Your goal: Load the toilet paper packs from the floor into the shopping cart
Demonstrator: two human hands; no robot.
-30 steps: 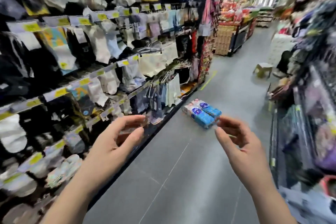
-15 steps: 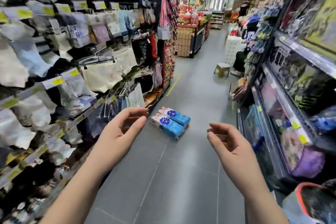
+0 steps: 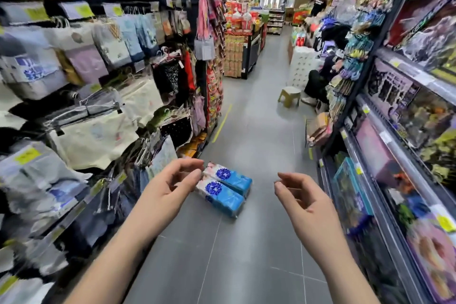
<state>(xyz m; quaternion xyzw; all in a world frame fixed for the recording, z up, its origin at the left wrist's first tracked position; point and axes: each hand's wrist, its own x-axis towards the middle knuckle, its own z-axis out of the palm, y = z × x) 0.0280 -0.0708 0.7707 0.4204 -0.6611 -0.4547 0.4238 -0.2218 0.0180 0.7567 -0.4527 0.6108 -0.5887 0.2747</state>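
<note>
Two blue packs (image 3: 225,189) lie on the floor (image 3: 259,155) ahead, between the left hand (image 3: 170,190) and right hand (image 3: 299,196); both hands loosely curled, empty.

Toilet paper packs (image 3: 224,189) nearer now.

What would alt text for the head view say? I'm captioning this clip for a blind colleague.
Two bare hands, left hand and right hand, reach forward, open and empty, toward two blue toilet paper packs lying side by side on the grey floor of a shop aisle. Hanging clothing fills the left; toy shelves line the right. No cart shows.
</note>
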